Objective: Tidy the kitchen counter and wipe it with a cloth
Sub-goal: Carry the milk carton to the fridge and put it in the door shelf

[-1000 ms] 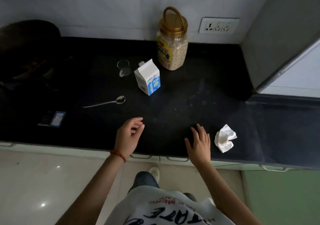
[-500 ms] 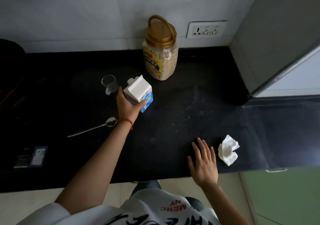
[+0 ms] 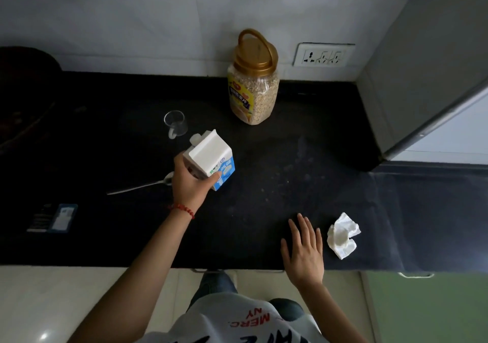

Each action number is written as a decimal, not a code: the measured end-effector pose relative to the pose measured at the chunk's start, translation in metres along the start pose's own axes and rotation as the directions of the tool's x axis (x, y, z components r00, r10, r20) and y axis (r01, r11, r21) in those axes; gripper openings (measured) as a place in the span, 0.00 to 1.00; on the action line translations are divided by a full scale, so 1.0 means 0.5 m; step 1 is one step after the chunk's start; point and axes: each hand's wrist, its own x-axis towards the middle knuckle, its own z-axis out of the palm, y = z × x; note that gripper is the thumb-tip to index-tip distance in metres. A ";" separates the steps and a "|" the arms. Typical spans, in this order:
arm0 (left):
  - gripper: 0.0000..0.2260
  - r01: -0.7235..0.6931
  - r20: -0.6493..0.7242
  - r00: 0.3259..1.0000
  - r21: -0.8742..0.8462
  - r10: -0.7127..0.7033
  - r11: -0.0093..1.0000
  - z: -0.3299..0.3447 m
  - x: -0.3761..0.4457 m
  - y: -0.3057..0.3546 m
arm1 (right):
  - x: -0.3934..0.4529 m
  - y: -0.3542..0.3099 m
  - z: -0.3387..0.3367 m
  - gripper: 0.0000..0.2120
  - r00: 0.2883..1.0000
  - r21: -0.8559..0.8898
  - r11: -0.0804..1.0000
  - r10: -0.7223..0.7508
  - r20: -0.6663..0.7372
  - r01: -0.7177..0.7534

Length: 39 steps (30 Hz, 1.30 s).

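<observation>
A white and blue milk carton (image 3: 211, 157) is gripped by my left hand (image 3: 188, 184) and lifted off the black counter (image 3: 277, 184), tilted a little. My right hand (image 3: 303, 250) lies flat, fingers spread, on the counter near its front edge. A crumpled white cloth (image 3: 342, 235) sits just right of that hand, apart from it. A spoon (image 3: 140, 186) lies left of my left hand, its bowl partly hidden behind the hand. A small clear glass cup (image 3: 175, 124) stands behind the carton. A jar of oats with a gold lid (image 3: 252, 83) stands by the wall.
A small dark packet (image 3: 54, 218) lies at the counter's front left. A dark round object (image 3: 23, 91) fills the far left. A grey appliance (image 3: 422, 78) rises at the right. A wall socket (image 3: 323, 55) is behind the jar. Crumbs dot the counter's middle.
My left hand reached forward, closed on the milk carton and has lifted it toward me. My right hand stayed flat near the cloth.
</observation>
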 end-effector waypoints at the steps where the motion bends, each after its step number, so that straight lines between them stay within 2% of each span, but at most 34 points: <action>1: 0.30 0.002 -0.020 1.000 -0.022 -0.002 1.000 -0.012 -0.028 -0.004 | 0.000 0.001 0.000 0.29 1.000 0.008 1.000 -0.009 -0.008 0.009; 5: 0.30 0.024 -0.141 0.989 -0.114 -0.040 0.993 -0.058 -0.152 -0.020 | 0.004 0.008 0.002 0.25 0.998 0.061 0.997 -0.039 -0.046 0.041; 8: 0.29 0.050 -0.263 0.960 -0.169 -0.094 0.984 -0.084 -0.254 -0.026 | 0.003 0.022 -0.010 0.29 0.996 0.119 0.989 -0.087 0.033 0.082; 11: 0.28 0.071 -0.399 0.907 -0.161 -0.131 0.984 -0.102 -0.361 -0.039 | 0.000 0.031 -0.034 0.25 0.975 0.146 0.973 -0.196 0.104 0.180; 14: 0.26 0.099 -0.523 0.835 -0.167 -0.173 0.981 -0.122 -0.466 -0.064 | -0.031 0.023 -0.047 0.22 0.923 0.194 0.917 -0.371 0.101 0.348; 16: 0.27 0.137 -0.598 0.770 -0.188 -0.224 0.973 -0.143 -0.538 -0.086 | -0.069 0.008 -0.045 0.20 0.849 0.256 0.837 -0.519 0.097 0.483; 18: 0.30 0.171 -0.670 0.690 -0.218 -0.275 0.961 -0.168 -0.609 -0.109 | -0.110 -0.016 -0.034 0.18 0.732 0.325 0.715 -0.675 0.092 0.619; 19: 0.30 0.191 -0.700 0.648 -0.233 -0.300 0.954 -0.182 -0.647 -0.123 | -0.131 -0.029 -0.024 0.17 0.670 0.342 0.665 -0.732 0.125 0.664; 21: 0.31 0.250 -0.750 0.562 -0.249 -0.350 0.936 -0.209 -0.726 -0.151 | -0.175 -0.065 -0.005 0.20 0.533 0.364 0.604 -0.797 0.286 0.709; 23: 0.31 0.306 -0.792 0.465 -0.275 -0.396 0.911 -0.232 -0.803 -0.181 | -0.206 -0.105 0.024 0.21 0.405 0.350 0.623 -0.749 0.524 0.699; 25: 0.31 0.339 -0.830 0.341 -0.330 -0.442 0.881 -0.252 -0.877 -0.213 | -0.223 -0.140 0.062 0.17 0.310 0.309 0.639 -0.669 0.675 0.704; 28: 0.30 0.356 -0.853 0.154 -0.424 -0.499 0.833 -0.282 -0.983 -0.262 | -0.250 -0.194 0.118 0.16 0.245 0.224 0.603 -0.595 0.765 0.765; 32: 0.29 0.342 -0.821 -0.038 -0.546 -0.569 0.765 -0.332 -1.100 -0.329 | -0.320 -0.295 0.188 0.15 0.211 0.147 0.554 -0.530 0.821 0.819; 35: 0.29 0.333 -0.790 -0.109 -0.601 -0.603 0.727 -0.392 -1.163 -0.375 | -0.382 -0.371 0.240 0.15 0.202 0.128 0.541 -0.509 0.837 0.831; 39: 0.28 0.319 -0.788 -0.141 -0.610 -0.600 0.725 -0.492 -1.210 -0.416 | -0.462 -0.457 0.287 0.15 0.205 0.096 0.534 -0.477 0.855 0.840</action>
